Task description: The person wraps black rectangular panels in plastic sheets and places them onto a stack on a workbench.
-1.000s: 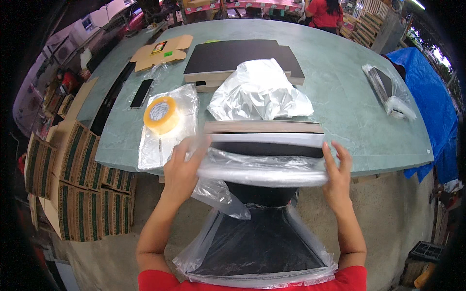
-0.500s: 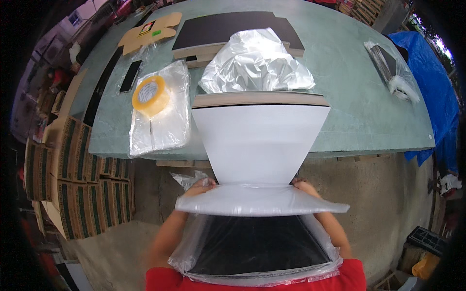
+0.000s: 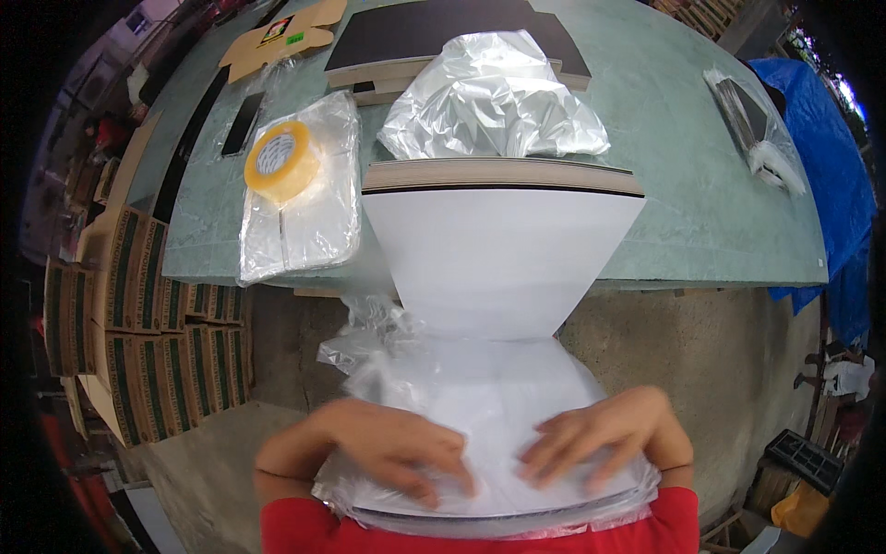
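Roll of yellow tape (image 3: 281, 164) lying on flat clear bags (image 3: 300, 217) at the left of the green worktop (image 3: 683, 212). Left hand (image 3: 392, 448) and right hand (image 3: 595, 443), each grip released with fingers spread flat, pressing a clear plastic bag (image 3: 388, 355) onto the white panel (image 3: 498, 268). The panel leans from the person's chest up to the worktop edge, below crumpled plastic (image 3: 494, 97).

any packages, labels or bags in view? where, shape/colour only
Clear bag: round the white panel, under both hands.
Clear bag: table left, flat, under the yellow tape roll.
Crumpled silvery bag: table centre.
Flat brown cardboard: far left, small coloured labels.
Green-striped cartons: floor left, stacked.
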A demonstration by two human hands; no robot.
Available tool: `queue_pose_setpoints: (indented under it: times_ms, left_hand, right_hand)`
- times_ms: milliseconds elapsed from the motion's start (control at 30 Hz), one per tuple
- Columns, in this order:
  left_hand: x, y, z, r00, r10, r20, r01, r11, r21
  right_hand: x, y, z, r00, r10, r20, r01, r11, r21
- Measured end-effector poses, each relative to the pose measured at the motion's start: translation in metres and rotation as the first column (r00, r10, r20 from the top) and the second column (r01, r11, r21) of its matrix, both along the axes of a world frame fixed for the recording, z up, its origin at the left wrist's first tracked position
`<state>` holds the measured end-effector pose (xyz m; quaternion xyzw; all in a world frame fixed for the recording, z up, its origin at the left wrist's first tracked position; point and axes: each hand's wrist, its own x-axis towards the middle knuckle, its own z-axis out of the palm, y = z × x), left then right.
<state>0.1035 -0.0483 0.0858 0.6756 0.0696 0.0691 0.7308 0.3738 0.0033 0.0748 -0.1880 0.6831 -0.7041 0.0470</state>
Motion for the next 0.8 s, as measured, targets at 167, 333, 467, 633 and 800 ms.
queue_pose_setpoints:
  times_ms: [167,333,467,633,800]
  left_hand:
    - [0.012,-0.010,-0.173,0.636,0.546,-0.546,-0.447,0.837,0.316]
    - [0.049,0.045,-0.110,0.677,0.682,-0.277,-0.561,0.722,0.405]
    - [0.064,0.083,-0.014,0.507,0.798,0.325,-0.858,0.430,0.282]
    - [0.050,0.072,-0.017,0.378,0.923,-0.076,-0.908,0.385,0.163]
    - [0.024,0.077,-0.026,0.149,0.988,-0.048,-0.981,0.153,0.118]
  right_hand:
    - [-0.001,-0.026,-0.152,0.581,-0.676,0.452,0.334,0.705,0.625]
    - [-0.036,0.017,-0.110,0.592,-0.676,0.439,0.463,0.731,0.502]
    - [-0.058,0.038,-0.053,0.389,-0.909,0.148,0.911,0.403,0.083]
    - [-0.049,0.032,-0.007,0.223,-0.946,0.234,0.973,0.200,-0.117]
    - [-0.004,0.021,-0.056,0.475,-0.832,0.285,0.797,0.545,0.262]
